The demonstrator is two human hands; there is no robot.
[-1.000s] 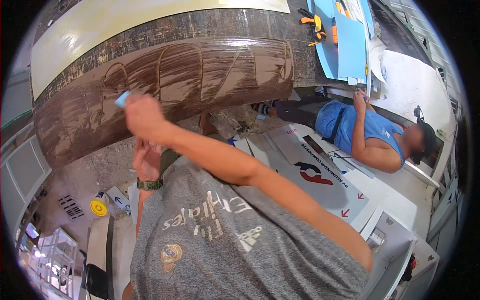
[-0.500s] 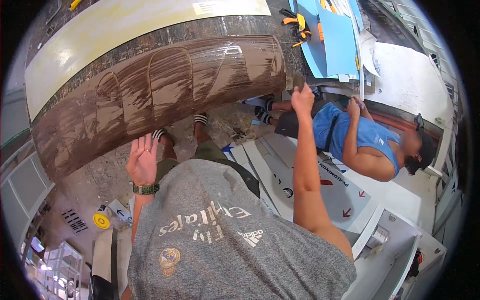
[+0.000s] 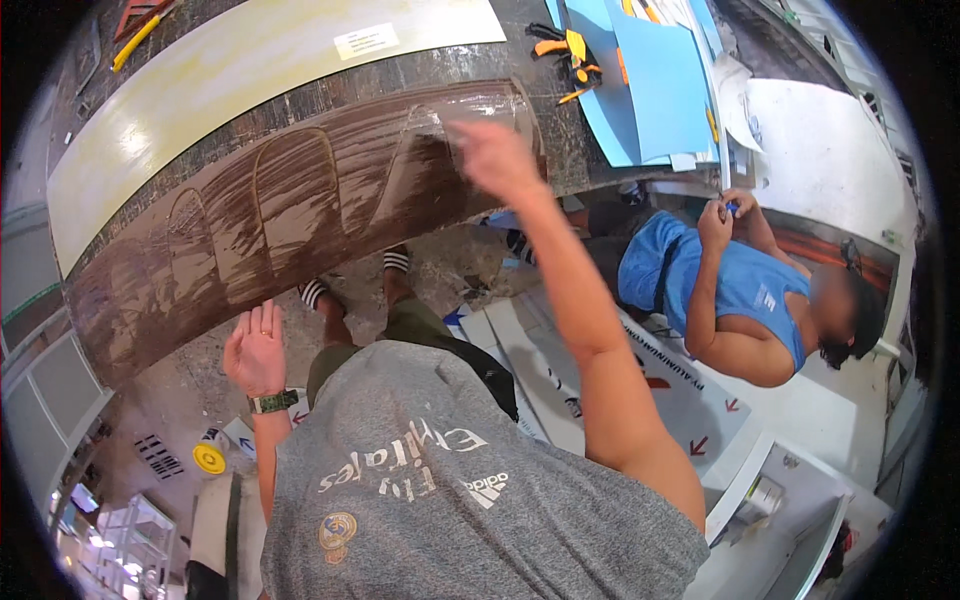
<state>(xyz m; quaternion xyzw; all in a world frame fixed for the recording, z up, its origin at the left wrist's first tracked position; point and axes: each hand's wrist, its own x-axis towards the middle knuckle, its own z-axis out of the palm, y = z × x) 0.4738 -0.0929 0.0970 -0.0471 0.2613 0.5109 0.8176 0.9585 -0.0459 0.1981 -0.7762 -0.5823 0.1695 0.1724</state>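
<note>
A long brown sheet (image 3: pixel 300 190) lies along the front of the dark worktable, streaked with wet glossy glue and thin looping lines. Over its right part is my right hand (image 3: pixel 500 165), blurred by motion, with closed fingers around a small flat spreader that barely shows. Just below the sheet's front edge, toward the left, I hold up my left hand (image 3: pixel 257 350) with loosely bent fingers and nothing in it; a ring and a green watch (image 3: pixel 272 402) are on it.
Behind the sheet lies a pale yellowish panel (image 3: pixel 250 75) with a white label. Orange-and-black clamps (image 3: pixel 575 60) and blue sheets (image 3: pixel 650 90) are at the back right. A co-worker in a blue top (image 3: pixel 715 275) stands to the right, holding something small and blue. Printed boards (image 3: pixel 700 400) are behind me.
My right hand has swept left from the sheet's right end onto its surface. My left hand has shifted slightly left and down, its fingers more bent. The view has shifted a little.
</note>
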